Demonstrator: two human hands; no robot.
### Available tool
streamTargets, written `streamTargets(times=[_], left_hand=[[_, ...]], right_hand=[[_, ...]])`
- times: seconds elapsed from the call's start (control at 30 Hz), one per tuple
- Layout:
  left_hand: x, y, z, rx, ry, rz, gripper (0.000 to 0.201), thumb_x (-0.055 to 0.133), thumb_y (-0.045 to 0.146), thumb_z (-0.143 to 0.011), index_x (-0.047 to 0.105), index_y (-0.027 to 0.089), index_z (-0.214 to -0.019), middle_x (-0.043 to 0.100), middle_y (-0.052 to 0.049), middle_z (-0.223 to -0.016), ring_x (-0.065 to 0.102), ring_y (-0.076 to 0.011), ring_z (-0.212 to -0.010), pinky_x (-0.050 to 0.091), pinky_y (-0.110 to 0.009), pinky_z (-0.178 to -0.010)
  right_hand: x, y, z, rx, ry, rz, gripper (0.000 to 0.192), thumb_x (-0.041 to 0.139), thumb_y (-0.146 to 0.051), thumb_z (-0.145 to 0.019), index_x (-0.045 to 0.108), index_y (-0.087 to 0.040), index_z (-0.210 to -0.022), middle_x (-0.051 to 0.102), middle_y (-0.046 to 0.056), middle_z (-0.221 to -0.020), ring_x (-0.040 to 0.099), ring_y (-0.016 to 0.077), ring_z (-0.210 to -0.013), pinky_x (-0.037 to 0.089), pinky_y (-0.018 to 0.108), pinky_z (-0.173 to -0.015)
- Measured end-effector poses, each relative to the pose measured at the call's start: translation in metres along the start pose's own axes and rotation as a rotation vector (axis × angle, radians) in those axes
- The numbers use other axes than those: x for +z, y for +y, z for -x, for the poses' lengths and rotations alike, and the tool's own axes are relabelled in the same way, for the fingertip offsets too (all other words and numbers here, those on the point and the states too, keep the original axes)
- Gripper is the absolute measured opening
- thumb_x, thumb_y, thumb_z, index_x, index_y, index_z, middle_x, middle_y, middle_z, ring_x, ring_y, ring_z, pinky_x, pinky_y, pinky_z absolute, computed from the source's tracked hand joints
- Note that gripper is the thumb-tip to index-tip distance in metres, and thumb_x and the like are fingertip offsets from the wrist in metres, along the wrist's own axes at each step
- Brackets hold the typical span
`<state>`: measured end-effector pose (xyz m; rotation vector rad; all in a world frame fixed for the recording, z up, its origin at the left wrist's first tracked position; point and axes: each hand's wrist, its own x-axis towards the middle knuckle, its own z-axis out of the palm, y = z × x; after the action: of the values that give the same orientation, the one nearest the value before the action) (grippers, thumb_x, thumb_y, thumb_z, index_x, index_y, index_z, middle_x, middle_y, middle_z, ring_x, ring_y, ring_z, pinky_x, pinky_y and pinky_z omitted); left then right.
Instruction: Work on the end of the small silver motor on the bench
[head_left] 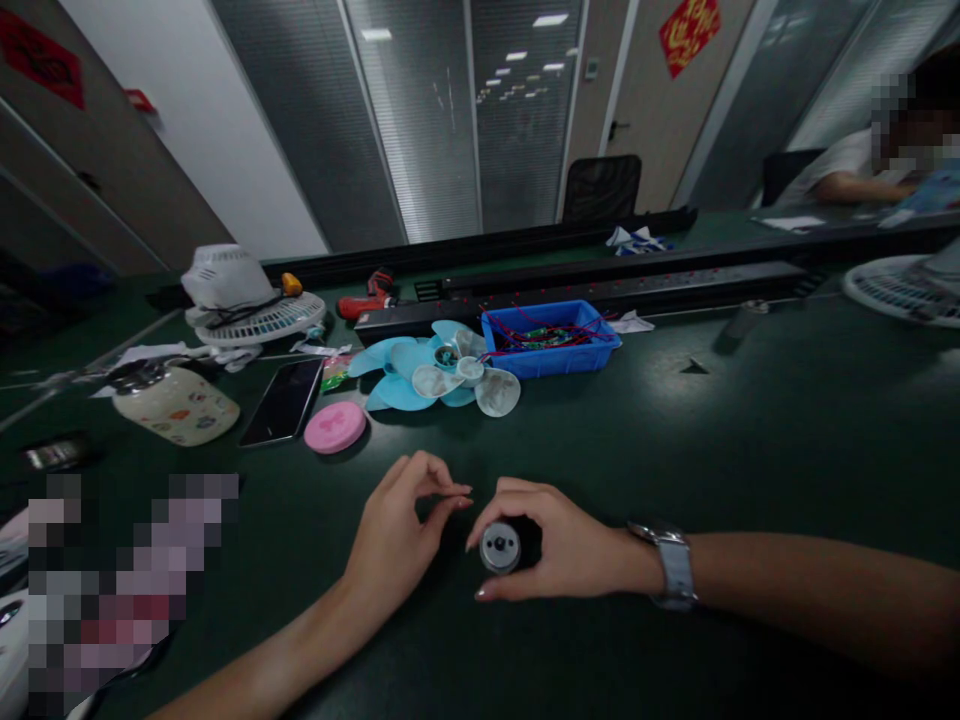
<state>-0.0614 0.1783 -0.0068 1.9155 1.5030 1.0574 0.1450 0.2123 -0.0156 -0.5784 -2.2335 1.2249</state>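
Currently, past a flat, round pink case (pixel 335 428), the left hand (pixel 401 518) brings thumb and fingertip nearly together, on what I cannot tell, while beside it a silver-topped round metal cylinder (pixel 500 547) sits within the loosely curled right hand (pixel 576 545), firmness unclear, over the dark-green tabletop (pixel 750 460).

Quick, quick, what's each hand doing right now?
Left hand: pinched nearly closed; can't tell if it's fully shut or holding anything tiny.
Right hand: curled closed around a round metal part, seemingly holding it.
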Motion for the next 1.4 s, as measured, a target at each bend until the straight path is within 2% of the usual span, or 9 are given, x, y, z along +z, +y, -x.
streamTargets(times=[0.13,0.37,0.43,0.53,0.6,0.77,1.07,1.27,1.4], left_hand=[[0.007,-0.014,-0.002,-0.071,-0.044,-0.008,0.019,0.057,0.003,-0.081,0.048,0.02,-0.08,0.066,0.001,-0.082,0.074,-0.018,-0.079,0.06,-0.029,-0.067],[0.003,-0.006,-0.002,0.009,0.035,0.012,0.017,0.058,0.006,-0.082,0.049,0.019,-0.078,0.062,0.001,-0.081,0.074,-0.0175,-0.078,0.061,-0.027,-0.065],[-0.001,0.0,0.0,0.097,0.14,0.023,0.02,0.059,0.006,-0.083,0.047,0.019,-0.074,0.065,0.0,-0.08,0.073,-0.0169,-0.081,0.06,-0.027,-0.068],[-0.006,0.015,0.007,0.345,0.257,-0.018,0.027,0.061,0.0,-0.08,0.047,0.019,-0.068,0.072,0.0,-0.083,0.066,-0.0139,-0.074,0.055,-0.026,-0.064],[-0.007,0.025,0.013,0.472,0.183,-0.046,0.029,0.06,-0.004,-0.079,0.046,0.02,-0.068,0.076,0.0,-0.087,0.059,-0.0127,-0.067,0.05,-0.025,-0.059],[-0.004,0.037,0.02,0.516,-0.003,-0.081,0.028,0.051,-0.008,-0.078,0.05,0.019,-0.069,0.077,-0.001,-0.084,0.053,-0.014,-0.066,0.048,-0.026,-0.057],[-0.005,0.034,0.019,0.544,0.067,-0.076,0.03,0.057,-0.009,-0.075,0.051,0.02,-0.072,0.077,-0.001,-0.086,0.054,-0.0139,-0.065,0.047,-0.027,-0.055],[-0.006,0.035,0.021,0.52,0.011,-0.137,0.03,0.056,-0.01,-0.075,0.052,0.02,-0.076,0.075,0.0,-0.086,0.054,-0.0149,-0.069,0.047,-0.027,-0.058],[-0.006,0.036,0.022,0.532,0.042,-0.163,0.03,0.057,-0.01,-0.076,0.051,0.019,-0.077,0.075,0.0,-0.086,0.052,-0.0148,-0.068,0.046,-0.027,-0.058]], right_hand=[[0.0,-0.001,0.0,0.014,-0.006,-0.006,0.039,0.083,-0.036,-0.068,0.068,-0.019,-0.1,0.061,0.001,-0.093,0.059,0.0134,-0.084,0.047,0.024,-0.073],[0.0,-0.003,0.0,0.014,-0.007,0.002,0.039,0.083,-0.036,-0.067,0.068,-0.02,-0.1,0.061,0.001,-0.093,0.059,0.014,-0.085,0.047,0.025,-0.073],[-0.001,-0.003,0.0,0.017,-0.013,0.0,0.039,0.083,-0.036,-0.068,0.068,-0.02,-0.1,0.062,0.001,-0.094,0.06,0.0142,-0.085,0.048,0.025,-0.074],[0.0,-0.002,0.0,0.012,-0.013,0.003,0.039,0.083,-0.036,-0.068,0.068,-0.019,-0.1,0.062,0.002,-0.093,0.059,0.0142,-0.084,0.047,0.025,-0.073],[0.001,0.0,0.0,0.004,0.001,0.016,0.039,0.083,-0.037,-0.067,0.067,-0.017,-0.096,0.06,0.001,-0.088,0.058,0.0134,-0.079,0.045,0.024,-0.068],[0.003,0.002,-0.001,-0.005,0.022,0.034,0.034,0.083,-0.036,-0.067,0.064,-0.017,-0.087,0.057,-0.001,-0.081,0.054,0.012,-0.074,0.041,0.024,-0.064],[0.003,0.001,-0.001,0.002,0.017,0.048,0.034,0.083,-0.037,-0.066,0.064,-0.017,-0.087,0.056,-0.001,-0.082,0.055,0.0128,-0.075,0.041,0.024,-0.064],[0.005,0.002,0.0,-0.012,0.018,0.056,0.033,0.082,-0.035,-0.068,0.063,-0.017,-0.088,0.055,-0.002,-0.083,0.054,0.0119,-0.075,0.041,0.023,-0.064],[0.004,0.001,-0.001,-0.009,0.015,0.068,0.034,0.082,-0.036,-0.068,0.063,-0.017,-0.089,0.055,-0.001,-0.083,0.054,0.0122,-0.075,0.041,0.024,-0.065]])
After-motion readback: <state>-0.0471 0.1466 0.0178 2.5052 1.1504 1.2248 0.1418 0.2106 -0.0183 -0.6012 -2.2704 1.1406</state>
